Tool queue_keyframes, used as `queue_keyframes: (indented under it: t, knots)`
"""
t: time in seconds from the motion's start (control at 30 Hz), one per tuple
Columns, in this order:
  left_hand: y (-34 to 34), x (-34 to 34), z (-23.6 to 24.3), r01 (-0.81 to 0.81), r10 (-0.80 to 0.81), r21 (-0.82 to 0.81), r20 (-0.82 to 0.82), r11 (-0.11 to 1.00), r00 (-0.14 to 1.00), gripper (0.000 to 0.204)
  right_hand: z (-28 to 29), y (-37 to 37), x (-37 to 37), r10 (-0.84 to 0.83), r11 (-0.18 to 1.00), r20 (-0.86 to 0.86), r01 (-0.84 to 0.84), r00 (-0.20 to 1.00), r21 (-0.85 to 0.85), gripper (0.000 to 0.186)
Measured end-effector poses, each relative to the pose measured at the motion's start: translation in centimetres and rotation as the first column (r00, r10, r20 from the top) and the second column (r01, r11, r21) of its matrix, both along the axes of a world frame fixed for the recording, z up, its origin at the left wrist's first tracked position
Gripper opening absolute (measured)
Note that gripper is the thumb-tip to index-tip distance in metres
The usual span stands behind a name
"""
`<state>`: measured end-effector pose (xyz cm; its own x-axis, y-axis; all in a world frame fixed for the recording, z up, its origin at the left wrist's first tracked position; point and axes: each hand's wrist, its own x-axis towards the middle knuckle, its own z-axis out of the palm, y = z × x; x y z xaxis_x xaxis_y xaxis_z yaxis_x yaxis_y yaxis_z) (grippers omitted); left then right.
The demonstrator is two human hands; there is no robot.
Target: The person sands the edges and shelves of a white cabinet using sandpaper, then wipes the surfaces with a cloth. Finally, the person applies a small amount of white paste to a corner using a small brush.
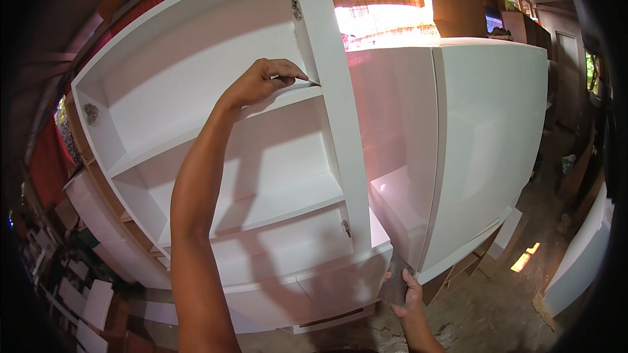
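A tall white cabinet (341, 111) with open shelves stands in front of me. My left hand (265, 82) reaches up to its upper shelf (196, 136), fingers bent together, the tips at the corner where the shelf meets the right side frame. Something small and dark shows at those fingertips, too small to name. Low on the right, my right hand (409, 295) grips a flat grey sheet (395, 282) beside the cabinet's lower corner. Metal hinges (296, 8) sit on the inner right side, above and below the shelves.
A large glossy white cabinet (490, 150) stands close on the right. White panels (98, 304) and boards lie at the lower left. Another white panel (579, 258) leans at the far right above the concrete floor (484, 310). A bright window opening (386, 23) is behind.
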<state>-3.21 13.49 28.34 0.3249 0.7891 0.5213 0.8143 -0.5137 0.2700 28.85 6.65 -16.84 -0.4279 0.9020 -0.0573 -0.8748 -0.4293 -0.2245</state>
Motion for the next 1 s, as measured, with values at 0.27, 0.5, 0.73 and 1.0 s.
queue_keyframes:
  t: [0.27, 0.5, 0.73, 1.0]
  knots:
    - [0.4, 0.5, 0.3, 0.03, -0.031, 0.09, 0.012, 0.996, 0.999, 0.035, -0.5, 0.0, -0.3, 0.045, 0.999, -0.002, -0.045, 0.999, 0.007, 0.031]
    - [-1.6, 1.1, 0.3, 0.009, -0.02, 0.086, 0.126, 0.996, 0.992, 0.032, 0.1, -0.7, -0.1, 0.045, 0.998, 0.034, -0.047, 0.998, 0.045, 0.033]
    - [-9.5, 3.4, -6.3, 0.126, -0.165, 0.289, 0.112, 0.949, 0.98, 0.025, 2.1, -1.6, 1.7, 0.019, 0.999, 0.047, -0.021, 0.999, 0.041, 0.035]
    - [-10.0, 9.7, -35.9, 0.645, 0.03, -0.112, 0.99, 0.756, 0.137, 0.027, 8.3, -4.7, 1.1, 0.152, 0.968, 0.226, -0.191, 0.962, 0.162, 0.04]
